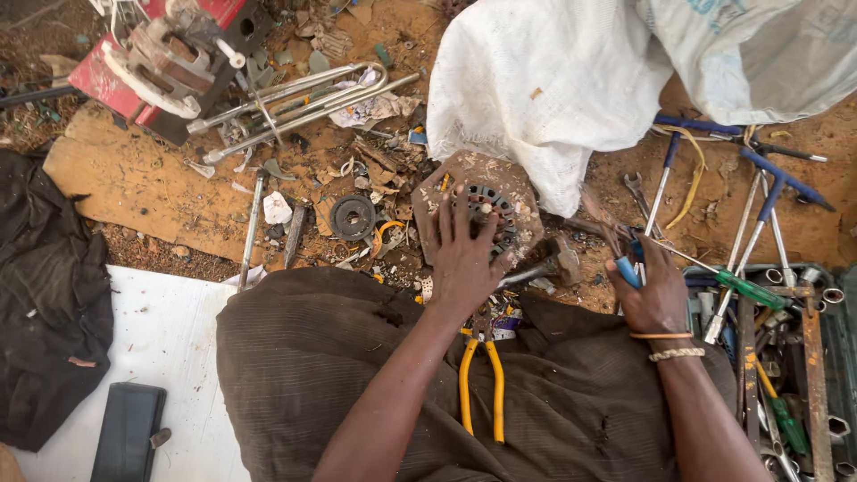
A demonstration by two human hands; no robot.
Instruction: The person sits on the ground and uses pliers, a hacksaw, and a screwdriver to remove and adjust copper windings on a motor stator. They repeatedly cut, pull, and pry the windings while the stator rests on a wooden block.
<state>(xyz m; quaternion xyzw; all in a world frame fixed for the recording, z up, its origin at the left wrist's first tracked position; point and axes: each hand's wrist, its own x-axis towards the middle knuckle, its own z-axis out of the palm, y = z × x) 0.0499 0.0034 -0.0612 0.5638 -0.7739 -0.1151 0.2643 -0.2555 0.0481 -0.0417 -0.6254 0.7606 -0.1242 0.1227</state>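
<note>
on the ground above your lap lies a big white sack (544, 89), and below it a brown plate with a round toothed metal part (486, 207). your left hand (464, 254) lies flat on this part with fingers spread wide, gripping nothing. your right hand (656, 286) is closed around a blue-handled tool (628, 268) beside the toolbox (817, 357). yellow pliers (482, 375) rest on your lap.

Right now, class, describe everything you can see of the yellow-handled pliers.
The yellow-handled pliers lie flat on the brown cloth over the person's lap, handles spread slightly and pointing toward the camera. The grips look like yellow plastic; the dark metal head is mostly hidden under the left hand's wrist. Neither hand grips them.
</note>
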